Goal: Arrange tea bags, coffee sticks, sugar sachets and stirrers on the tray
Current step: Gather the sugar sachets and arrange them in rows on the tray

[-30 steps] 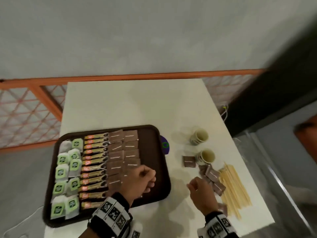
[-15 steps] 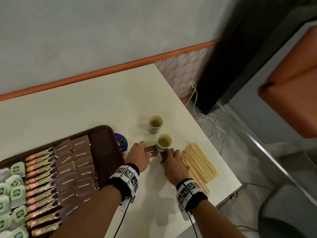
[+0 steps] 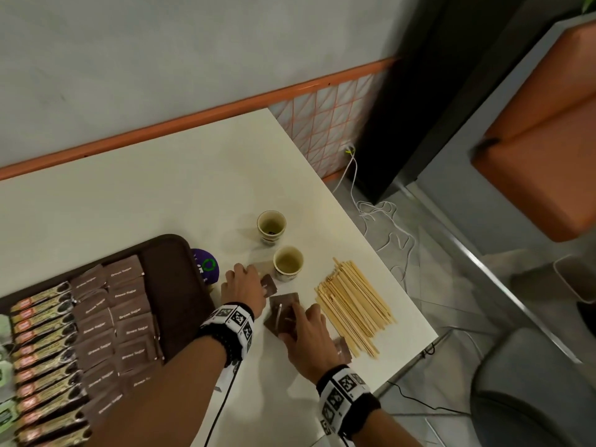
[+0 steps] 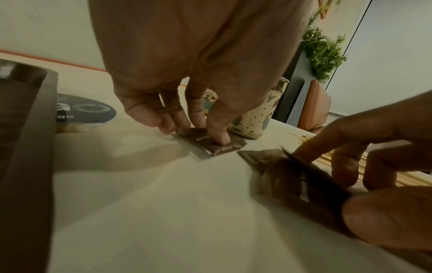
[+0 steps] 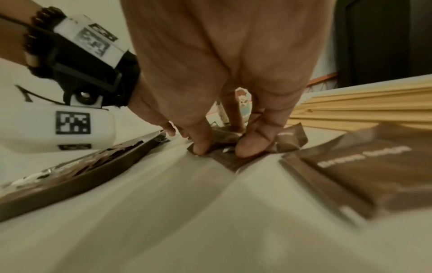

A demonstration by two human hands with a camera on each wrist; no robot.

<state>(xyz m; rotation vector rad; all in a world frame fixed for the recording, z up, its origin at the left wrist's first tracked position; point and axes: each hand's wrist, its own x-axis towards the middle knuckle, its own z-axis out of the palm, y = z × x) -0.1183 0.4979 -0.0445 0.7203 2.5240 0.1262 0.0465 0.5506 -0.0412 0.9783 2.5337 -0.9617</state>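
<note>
A dark brown tray at the left holds rows of green tea bags, coffee sticks and brown sugar sachets. On the table right of it, my left hand pinches a single sugar sachet lying flat beside the nearer cup, thumb on top. My right hand grips a few overlapping sachets between thumb and fingers. One more sachet lies by my right wrist. A pile of wooden stirrers lies right of the hands.
A second small cup stands behind the first. A purple disc lies against the tray's right rim. The table edge runs just beyond the stirrers, with cables on the floor below and an orange seat at the right.
My left hand has left the tray and come down on a sachet by the cup. My right hand has gathered sachets and drawn them toward me. The head view swung right.
</note>
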